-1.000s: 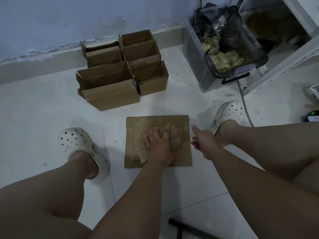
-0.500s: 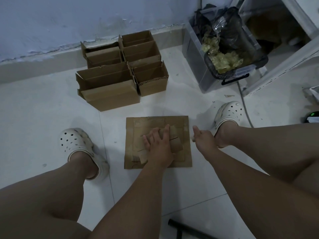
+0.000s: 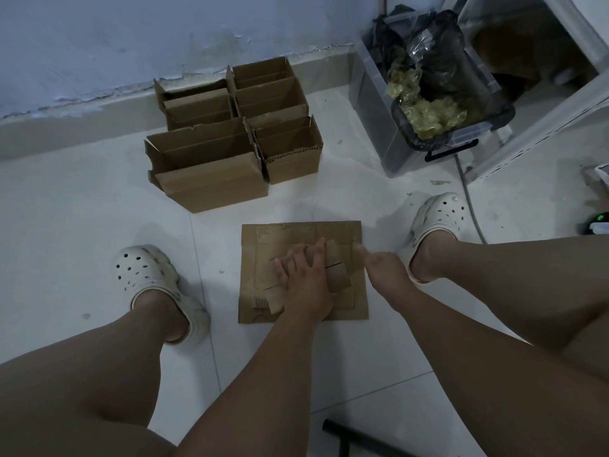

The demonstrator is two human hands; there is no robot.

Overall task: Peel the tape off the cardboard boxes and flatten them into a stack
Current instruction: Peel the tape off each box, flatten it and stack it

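On white tiles by a blue wall, left hand presses cardboard flat-palmed, right hand loosely curled.

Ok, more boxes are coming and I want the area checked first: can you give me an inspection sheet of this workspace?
Surface: white tiled floor; a scrap lies near the bin.
Job's things: four open boxes by the wall; flattened stack between the feet.
Clutter: black bar at the bottom edge; green-lit device far right.
Hands: left hand flat on the stack; right hand at its right edge, grip unclear.
Cables: grey cable beside the right shoe.
Surroundings: wall, bin holding crumpled tape, white shelf.
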